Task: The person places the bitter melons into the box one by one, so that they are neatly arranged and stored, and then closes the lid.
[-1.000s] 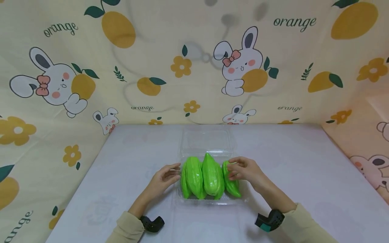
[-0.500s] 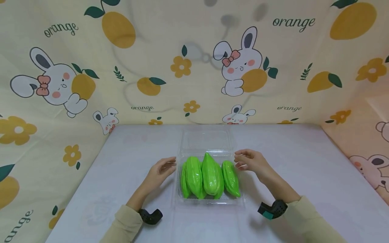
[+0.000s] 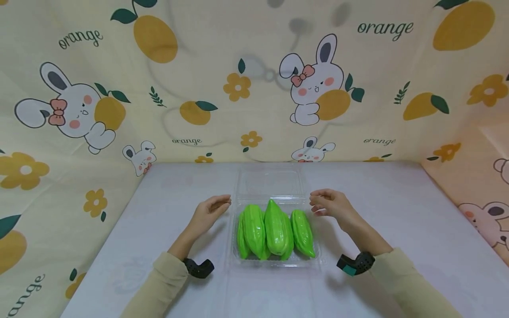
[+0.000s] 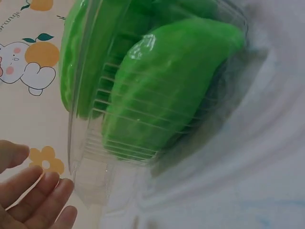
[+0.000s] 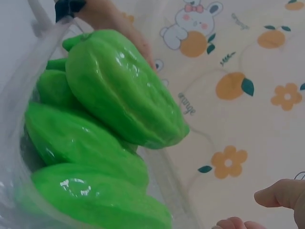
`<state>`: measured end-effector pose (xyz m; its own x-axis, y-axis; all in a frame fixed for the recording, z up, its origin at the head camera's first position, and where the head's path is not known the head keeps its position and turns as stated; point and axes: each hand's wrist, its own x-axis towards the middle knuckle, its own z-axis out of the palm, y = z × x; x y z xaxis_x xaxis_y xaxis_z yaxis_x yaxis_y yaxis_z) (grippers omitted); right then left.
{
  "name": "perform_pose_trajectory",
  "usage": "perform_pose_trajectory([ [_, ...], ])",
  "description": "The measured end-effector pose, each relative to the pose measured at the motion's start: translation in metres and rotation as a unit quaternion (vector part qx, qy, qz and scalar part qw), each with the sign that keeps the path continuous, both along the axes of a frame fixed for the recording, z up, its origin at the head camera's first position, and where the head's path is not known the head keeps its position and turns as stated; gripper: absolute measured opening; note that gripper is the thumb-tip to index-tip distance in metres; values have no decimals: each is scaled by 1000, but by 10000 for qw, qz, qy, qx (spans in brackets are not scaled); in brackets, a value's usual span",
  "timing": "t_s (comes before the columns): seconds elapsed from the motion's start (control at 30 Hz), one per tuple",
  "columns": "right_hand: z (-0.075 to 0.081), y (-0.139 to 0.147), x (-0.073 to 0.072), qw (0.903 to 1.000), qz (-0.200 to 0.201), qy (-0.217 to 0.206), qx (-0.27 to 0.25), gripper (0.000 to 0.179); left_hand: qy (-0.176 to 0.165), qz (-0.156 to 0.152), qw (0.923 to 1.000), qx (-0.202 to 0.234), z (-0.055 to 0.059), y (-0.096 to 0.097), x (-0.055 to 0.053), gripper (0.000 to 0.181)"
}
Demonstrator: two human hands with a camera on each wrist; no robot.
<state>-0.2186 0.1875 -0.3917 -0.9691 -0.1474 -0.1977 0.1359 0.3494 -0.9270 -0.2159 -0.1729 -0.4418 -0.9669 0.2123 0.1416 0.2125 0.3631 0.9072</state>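
Observation:
A clear plastic clamshell box (image 3: 278,265) lies open on the table, its lid (image 3: 270,182) folded back on the far side. Several glossy green ridged gourds (image 3: 277,234) fill the base side by side, one of them (image 3: 303,234) slanting at the right. Just left of the box's back corner, my left hand (image 3: 209,214) hovers with relaxed fingers. My right hand (image 3: 332,206) mirrors it at the right back corner, fingers loosely bent around nothing. The left wrist view shows a gourd (image 4: 162,90) through the ribbed side wall. Piled gourds (image 5: 86,138) fill much of the right wrist view.
A white-covered table (image 3: 171,185) spreads around the box. Behind it hangs a cloth backdrop (image 3: 270,101) printed with rabbits and oranges. Each wrist carries a black camera, such as the right camera (image 3: 355,263).
My right hand has drawn away from the rightmost gourd, out and back beside the lid. The left hand has moved away from the box's side and farther back. The gourds stay put.

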Motion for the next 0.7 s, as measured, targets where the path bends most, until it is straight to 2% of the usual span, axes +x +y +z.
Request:
perform_pose_trajectory([
  [0.17, -2, 1, -6, 10000, -83, 19, -3, 45, -84, -94, 9998, -120, 3, 1, -8, 39],
  [0.27, -4, 2, -11, 9998, -194, -36, -16, 44, -204, -3, 9997, -135, 4, 2, -13, 39],
  [0.5, -10, 8, -23, 9986, -373, -287, 234, 44, -764, 342, 9965, -61, 3, 2, -24, 43],
  [0.7, -14, 12, -32, 9977, -459, -461, 213, 44, -1165, 388, 9919, 318, 0, 3, -35, 45],
])
